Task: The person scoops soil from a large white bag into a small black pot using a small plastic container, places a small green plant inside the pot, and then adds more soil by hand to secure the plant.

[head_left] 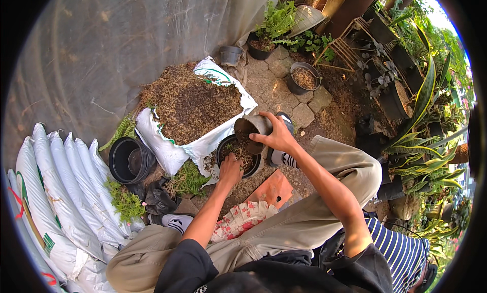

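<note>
My right hand [278, 134] grips a small grey-brown pot [259, 123] by its side and rim. That pot is tilted, its mouth over a black pot [256, 167] on the ground between my legs. Inside the black pot are dark soil and thin plant stems [246, 158]. My left hand [231, 169] reaches over the near left rim, its fingers curled down at the stems and soil; what they hold is hidden. Just beyond, a cut-open white sack [170, 157] is spread around a heap of brown, loose potting mix [195, 107].
Stacked black pots [132, 161] stand left of the sack, near several full white sacks [61, 191]. An orange-red flat piece [271, 189] and a floral cloth [243, 219] lie close to me. A filled pot [304, 78] and a potted fern [276, 26] stand beyond; snake plants [426, 156] line the right.
</note>
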`<state>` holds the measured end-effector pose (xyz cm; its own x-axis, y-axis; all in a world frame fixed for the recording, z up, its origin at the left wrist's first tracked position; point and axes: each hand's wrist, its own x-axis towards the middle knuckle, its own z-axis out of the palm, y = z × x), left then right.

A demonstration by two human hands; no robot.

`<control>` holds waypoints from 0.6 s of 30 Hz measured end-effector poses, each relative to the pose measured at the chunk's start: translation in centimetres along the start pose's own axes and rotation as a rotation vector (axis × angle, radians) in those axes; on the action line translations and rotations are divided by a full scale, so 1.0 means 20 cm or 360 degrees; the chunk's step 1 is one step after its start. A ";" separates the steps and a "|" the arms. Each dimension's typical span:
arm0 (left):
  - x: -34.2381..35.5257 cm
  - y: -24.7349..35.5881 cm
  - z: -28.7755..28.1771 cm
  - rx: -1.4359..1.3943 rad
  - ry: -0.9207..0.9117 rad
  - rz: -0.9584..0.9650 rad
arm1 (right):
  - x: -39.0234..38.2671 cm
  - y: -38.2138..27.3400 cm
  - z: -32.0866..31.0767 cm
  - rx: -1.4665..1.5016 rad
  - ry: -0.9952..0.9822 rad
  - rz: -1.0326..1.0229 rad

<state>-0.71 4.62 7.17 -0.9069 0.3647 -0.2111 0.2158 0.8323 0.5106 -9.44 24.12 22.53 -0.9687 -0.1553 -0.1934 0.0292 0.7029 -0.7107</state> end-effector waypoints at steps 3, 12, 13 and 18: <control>0.00 0.01 0.01 -0.0013 0.0080 -0.0051 | 0.01 0.00 0.00 -0.0013 -0.0010 -0.0022; -0.02 0.02 0.08 -0.0171 0.0301 -0.0050 | 0.02 0.00 0.03 0.0021 0.0024 -0.0063; -0.01 0.03 0.08 -0.0177 0.0290 -0.0040 | 0.01 0.01 0.02 0.0014 0.0024 -0.0037; 0.01 0.01 0.00 -0.0146 0.0155 -0.0042 | 0.01 0.01 0.02 -0.0038 0.0010 -0.0005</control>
<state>-0.88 4.83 7.22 -0.9437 0.2969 -0.1457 0.1612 0.7976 0.5812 -9.60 23.94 22.02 -0.9704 -0.1532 -0.1866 0.0202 0.7186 -0.6951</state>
